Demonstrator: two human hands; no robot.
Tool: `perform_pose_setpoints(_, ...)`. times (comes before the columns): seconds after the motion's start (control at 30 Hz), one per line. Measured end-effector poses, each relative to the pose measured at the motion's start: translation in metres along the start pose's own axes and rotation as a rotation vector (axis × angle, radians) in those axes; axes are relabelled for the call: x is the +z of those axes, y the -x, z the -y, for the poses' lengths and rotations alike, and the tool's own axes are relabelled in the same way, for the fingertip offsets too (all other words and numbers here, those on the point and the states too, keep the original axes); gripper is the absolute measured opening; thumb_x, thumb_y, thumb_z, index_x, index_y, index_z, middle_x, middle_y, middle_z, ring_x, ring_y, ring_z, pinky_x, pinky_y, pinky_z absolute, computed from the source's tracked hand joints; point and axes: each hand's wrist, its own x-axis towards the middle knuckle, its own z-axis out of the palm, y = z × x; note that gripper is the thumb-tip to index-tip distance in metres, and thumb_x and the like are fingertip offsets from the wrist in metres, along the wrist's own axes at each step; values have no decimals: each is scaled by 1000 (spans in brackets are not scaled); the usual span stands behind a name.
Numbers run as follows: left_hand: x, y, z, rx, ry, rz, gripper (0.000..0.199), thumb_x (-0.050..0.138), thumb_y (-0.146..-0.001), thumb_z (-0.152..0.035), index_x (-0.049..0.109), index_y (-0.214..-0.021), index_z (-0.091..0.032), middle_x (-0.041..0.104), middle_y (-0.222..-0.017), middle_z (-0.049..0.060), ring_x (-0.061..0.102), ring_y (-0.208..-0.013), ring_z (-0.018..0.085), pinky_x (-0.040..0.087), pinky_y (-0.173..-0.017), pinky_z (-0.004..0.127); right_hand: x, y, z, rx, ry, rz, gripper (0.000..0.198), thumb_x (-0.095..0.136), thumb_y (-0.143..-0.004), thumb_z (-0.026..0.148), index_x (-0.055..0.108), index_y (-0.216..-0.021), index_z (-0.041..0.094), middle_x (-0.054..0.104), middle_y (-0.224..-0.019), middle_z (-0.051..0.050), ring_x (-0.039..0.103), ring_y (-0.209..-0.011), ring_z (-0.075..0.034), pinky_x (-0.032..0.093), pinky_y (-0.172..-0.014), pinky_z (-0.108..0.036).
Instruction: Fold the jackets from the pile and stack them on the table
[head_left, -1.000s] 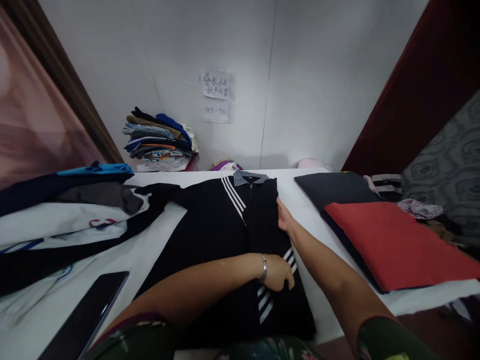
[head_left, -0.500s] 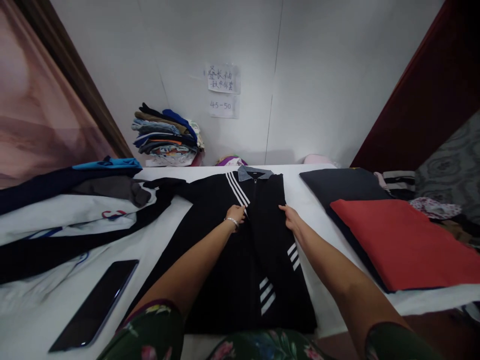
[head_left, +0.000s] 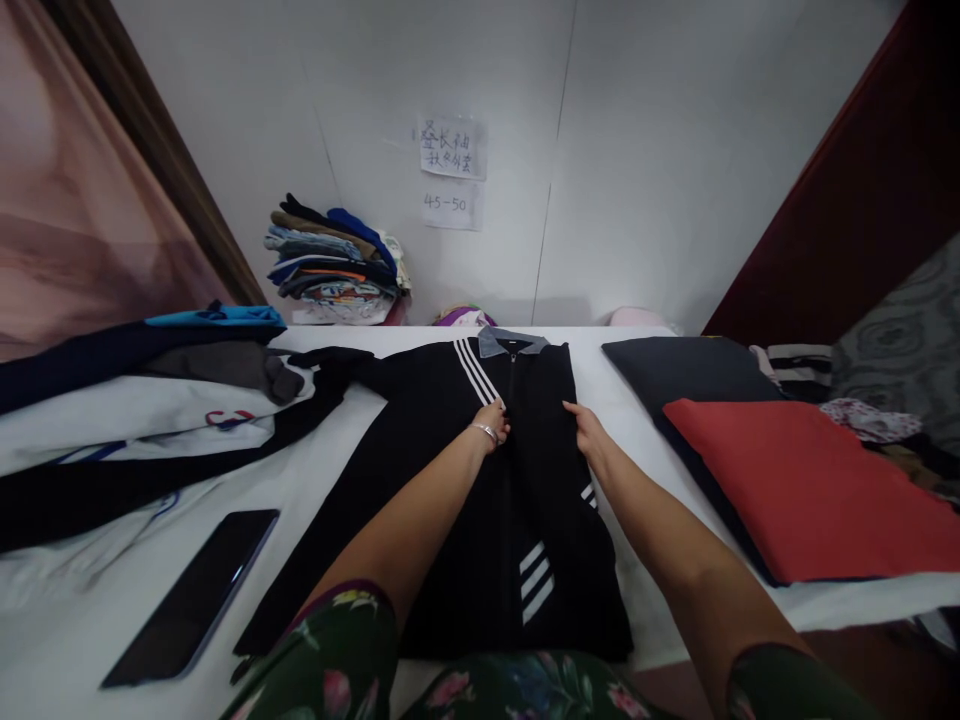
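Note:
A black zip-up jacket with a grey collar and white stripes lies spread on the white table, collar away from me. Its left-side sleeve stretches out and down toward me; the other side is folded in, with striped parts lying over the front. My left hand, a silver bracelet at its wrist, has its fingers closed on the cloth by the zip, at the lower end of the chest stripes. At the jacket's right edge, my right hand pinches the fabric between thumb and fingers.
Loose garments lie heaped on the left, a dark phone nearer me. Folded red and dark grey garments lie on the right. A folded clothes stack stands at the back by the wall, below handwritten paper signs.
My left hand has slid right and slightly away from me, toward the zip. My right hand has shifted slightly right, and the folded-in edge has moved a little with it.

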Motion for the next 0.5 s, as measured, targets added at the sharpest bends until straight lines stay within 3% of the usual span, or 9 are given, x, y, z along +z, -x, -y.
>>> perform_pose_setpoints(0.1,1,1,-1,-16,-64,-90,33,54,-91,-38,58,-113,-15,62,-107,7,62,-88,16,54,-76,35,1,2,-1,31,24,19,22,52,-84,28,63,-96,14,71,-72,-8,68,-71,-24,57,-74,-41)
perform_pose_setpoints(0.23,-2,-1,-5,87,-176,-245,23,60,-86,-31,60,-102,-16,65,-91,5,63,-80,14,51,-68,27,4,4,-7,-24,92,-2,20,55,-80,23,60,-98,17,70,-73,-5,66,-67,-21,57,-73,-39)
perform_pose_setpoints(0.37,-16,-5,-3,199,-347,-385,30,69,-74,-21,59,-102,-23,66,-102,3,63,-95,16,48,-77,25,8,3,-18,-125,183,-34,28,56,-72,10,56,-96,24,67,-72,3,63,-62,-15,57,-72,-34)
perform_pose_setpoints(0.5,-33,-3,2,210,-549,-387,31,68,-72,-18,60,-101,-23,66,-109,7,62,-103,22,48,-83,29,12,0,-24,-174,328,-52,28,59,-66,8,57,-89,22,65,-69,2,62,-63,-17,56,-68,-35)
